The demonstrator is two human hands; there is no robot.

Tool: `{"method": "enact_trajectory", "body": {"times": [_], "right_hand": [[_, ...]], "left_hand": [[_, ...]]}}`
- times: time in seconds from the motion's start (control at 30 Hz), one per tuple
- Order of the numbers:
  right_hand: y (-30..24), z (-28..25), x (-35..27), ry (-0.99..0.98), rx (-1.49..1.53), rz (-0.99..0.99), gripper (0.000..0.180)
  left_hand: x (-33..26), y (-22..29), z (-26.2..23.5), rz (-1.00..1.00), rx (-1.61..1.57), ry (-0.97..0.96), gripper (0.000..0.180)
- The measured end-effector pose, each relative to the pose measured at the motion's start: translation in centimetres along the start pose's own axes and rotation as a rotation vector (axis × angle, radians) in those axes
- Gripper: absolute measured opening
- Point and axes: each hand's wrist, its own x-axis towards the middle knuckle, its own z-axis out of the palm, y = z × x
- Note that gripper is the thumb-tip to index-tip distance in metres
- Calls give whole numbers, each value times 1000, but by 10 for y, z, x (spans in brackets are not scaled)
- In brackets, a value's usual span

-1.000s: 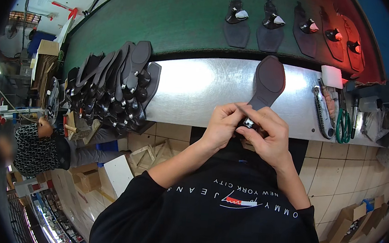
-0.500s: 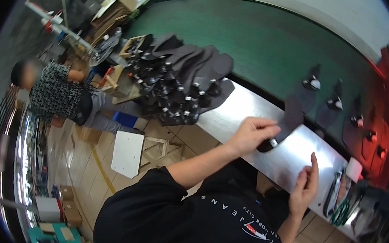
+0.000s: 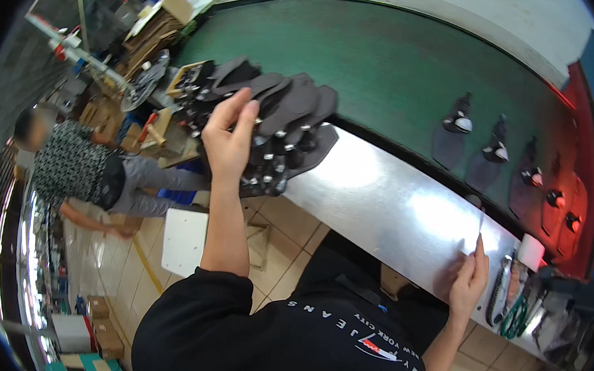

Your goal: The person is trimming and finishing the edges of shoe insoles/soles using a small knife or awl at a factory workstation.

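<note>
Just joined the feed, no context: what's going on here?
A person sits or stands at a metal ledge beside a long green surface. The left hand is over a heap of dark sandals; whether it touches them is unclear. The right hand holds a slim tool. Five more sandals lie by the red-lit end. Another person stands at left.

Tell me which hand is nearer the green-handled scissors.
Right. The right hand is close by, to the left of the green-handled scissors; the left hand is far to their left, by the pile of sandals.
</note>
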Motion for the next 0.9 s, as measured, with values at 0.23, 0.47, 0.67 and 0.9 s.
{"method": "enact_trajectory", "body": {"times": [0.23, 0.47, 0.67, 0.9], "right_hand": [[14, -39, 21, 211, -709, -321, 25], [55, -19, 32, 262, -772, -224, 23], [25, -26, 16, 265, -827, -267, 39], [14, -27, 9, 327, -675, -296, 44]], "left_hand": [[-63, 37, 198, 31, -220, -689, 45], [-74, 9, 342, 151, -38, -705, 41], [-60, -6, 369, 194, -80, -595, 28], [-91, -17, 363, 275, 85, -671, 39]]}}
